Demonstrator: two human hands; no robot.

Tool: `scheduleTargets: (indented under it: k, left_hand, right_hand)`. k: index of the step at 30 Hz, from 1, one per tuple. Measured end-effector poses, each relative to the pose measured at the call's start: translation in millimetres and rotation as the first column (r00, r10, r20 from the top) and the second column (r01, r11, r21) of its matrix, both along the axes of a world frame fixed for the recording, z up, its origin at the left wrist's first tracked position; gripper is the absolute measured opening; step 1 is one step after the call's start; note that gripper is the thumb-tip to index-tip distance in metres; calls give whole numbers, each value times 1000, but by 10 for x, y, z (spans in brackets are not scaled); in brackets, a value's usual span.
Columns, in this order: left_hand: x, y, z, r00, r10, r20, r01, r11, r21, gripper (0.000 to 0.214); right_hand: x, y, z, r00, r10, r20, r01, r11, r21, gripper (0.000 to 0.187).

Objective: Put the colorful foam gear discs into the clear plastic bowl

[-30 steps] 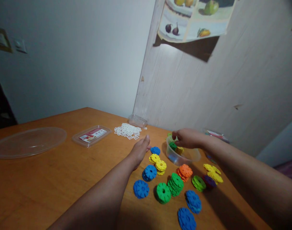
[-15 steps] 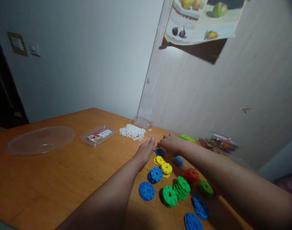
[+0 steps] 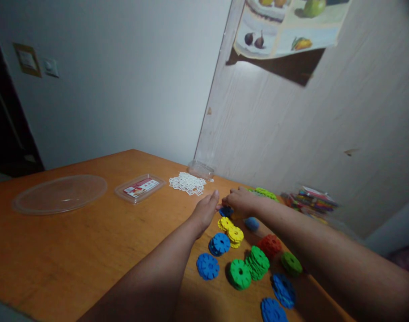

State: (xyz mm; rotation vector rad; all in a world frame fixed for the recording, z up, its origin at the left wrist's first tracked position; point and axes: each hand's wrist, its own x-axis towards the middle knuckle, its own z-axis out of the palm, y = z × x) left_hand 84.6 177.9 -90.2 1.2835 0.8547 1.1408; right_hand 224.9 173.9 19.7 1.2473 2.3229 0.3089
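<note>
Both hands meet at a pile of dark blue notched discs [image 3: 226, 211]. My left hand [image 3: 204, 213] stands on its edge at the pile's left, thumb up and fingers stretched, with the fingertips partly hidden. From the right, my right hand [image 3: 239, 201] curls its fingers down at the same discs; its palm hides part of them. Just nearer lie stacked yellow notched discs [image 3: 235, 235]. Blue discs [image 3: 219, 243] and more blue discs [image 3: 208, 266] are stacked closer to me, beside green discs [image 3: 240, 273]. Red discs [image 3: 270, 246] sit under my right forearm.
On the orange table [image 3: 140, 241] are a round clear plastic lid [image 3: 60, 195], a rectangular lid with a label [image 3: 140, 188], a heap of white lattice pieces [image 3: 187, 183] and a clear container [image 3: 200, 170]. Light green pieces [image 3: 265, 193] lie behind my right hand. Walls border the table's far side.
The whole view has shifted slightly right and up. Both hands stay at the dark blue discs, with almost the same pose.
</note>
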Motion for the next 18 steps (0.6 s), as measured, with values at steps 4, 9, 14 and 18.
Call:
scheduleTargets:
  k: [4, 9, 14, 18]
  left_hand:
    - [-9, -24, 29, 1000, 11, 9, -11, 1000, -21, 77]
    - [-15, -25, 35, 1000, 18, 16, -17, 999, -32, 75]
    - [-16, -24, 40, 1000, 19, 25, -18, 999, -30, 75]
    - [-21, -31, 51, 1000, 18, 20, -18, 1000, -15, 76]
  right_hand:
    - [91, -14, 170, 998, -23, -50, 25, 999, 41, 41]
    - [416, -60, 474, 983, -116, -140, 127, 989, 72, 45]
    - [744, -158, 550, 948, -304, -95, 305, 952, -6, 41]
    - [846, -233, 445, 937, -342, -73, 337, 939, -67, 38]
